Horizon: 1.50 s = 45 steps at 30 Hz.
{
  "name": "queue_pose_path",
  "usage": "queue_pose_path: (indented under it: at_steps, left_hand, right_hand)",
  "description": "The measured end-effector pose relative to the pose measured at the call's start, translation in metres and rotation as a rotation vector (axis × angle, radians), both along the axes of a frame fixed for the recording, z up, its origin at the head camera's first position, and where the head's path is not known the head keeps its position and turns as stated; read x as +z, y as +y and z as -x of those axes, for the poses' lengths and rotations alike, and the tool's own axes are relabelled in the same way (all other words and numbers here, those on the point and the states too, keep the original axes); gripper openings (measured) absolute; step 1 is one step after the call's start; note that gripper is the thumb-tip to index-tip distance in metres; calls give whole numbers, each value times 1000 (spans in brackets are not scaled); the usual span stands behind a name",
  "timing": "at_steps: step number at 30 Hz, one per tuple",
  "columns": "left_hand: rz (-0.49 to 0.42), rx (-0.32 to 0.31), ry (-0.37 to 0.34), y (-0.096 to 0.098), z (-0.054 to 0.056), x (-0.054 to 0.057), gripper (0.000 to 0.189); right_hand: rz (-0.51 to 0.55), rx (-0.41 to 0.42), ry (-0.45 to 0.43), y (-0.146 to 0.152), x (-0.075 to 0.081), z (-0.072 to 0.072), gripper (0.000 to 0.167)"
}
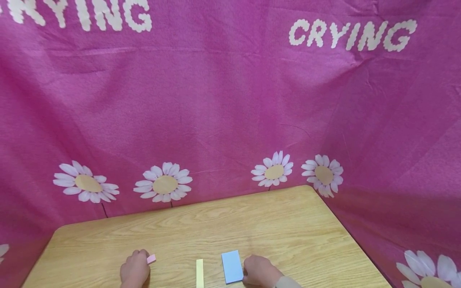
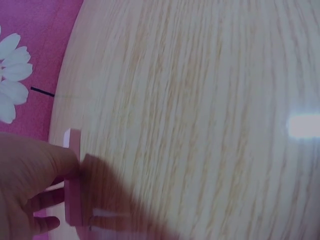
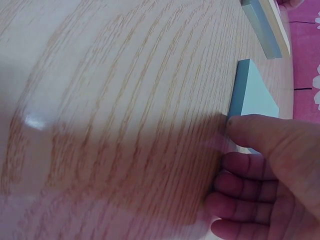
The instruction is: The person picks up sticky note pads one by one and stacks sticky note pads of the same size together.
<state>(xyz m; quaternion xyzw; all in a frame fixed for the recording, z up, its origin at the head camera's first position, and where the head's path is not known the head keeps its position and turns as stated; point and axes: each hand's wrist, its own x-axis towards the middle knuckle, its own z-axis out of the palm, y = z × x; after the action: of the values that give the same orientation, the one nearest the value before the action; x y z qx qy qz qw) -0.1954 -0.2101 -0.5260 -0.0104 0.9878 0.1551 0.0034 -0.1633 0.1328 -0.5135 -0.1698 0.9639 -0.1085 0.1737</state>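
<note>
On the left side of the wooden table, my left hand (image 1: pixel 135 268) grips a small pink block (image 1: pixel 151 259). In the left wrist view the pink block (image 2: pixel 73 195) is a long narrow bar, with the thumb pressed to it and the other fingers behind. My right hand (image 1: pixel 261 271) is at the near right corner of a flat light-blue rectangular block (image 1: pixel 232 266). Up close, the right thumb lies on the corner of the blue block (image 3: pixel 255 95), the other fingers curled below it. A thin pale-yellow strip-like block (image 1: pixel 199 274) lies between the hands, its near end cut off by the frame.
The wooden table (image 1: pixel 216 228) has a rounded far right corner. Behind and beside it hangs a magenta cloth (image 1: pixel 223 100) with white daisies and "CRYING" lettering. In the right wrist view, the yellow block (image 3: pixel 280 25) stands beyond the blue one.
</note>
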Motion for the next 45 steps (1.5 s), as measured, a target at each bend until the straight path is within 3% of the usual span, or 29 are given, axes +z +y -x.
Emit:
queue_pose_path:
  at_steps: [5, 13, 19, 28, 33, 39, 45]
  left_hand:
    - [10, -61, 7, -2, -1, -1, 22]
    - [28, -73, 52, -5, -1, -3, 23]
    - [51, -98, 52, -2, -1, -1, 17]
    - [68, -193, 36, -3, 1, -2, 16]
    - [50, -204, -13, -2, 1, 0, 21]
    - [2, -172, 55, -2, -2, 2, 30]
    - [3, -216, 65, -6, -3, 0, 28]
  right_hand:
    - [24, -5, -18, 1, -2, -1, 22]
    - [32, -6, -13, 2, -3, -3, 23]
    - [20, 21, 18, 1, -3, -1, 21]
    - [20, 42, 107, 1, -2, -2, 28]
    - [8, 25, 69, 0, 0, -2, 24]
    - [12, 8, 52, 0, 4, -2, 20]
    - [17, 26, 76, 0, 3, -3, 21]
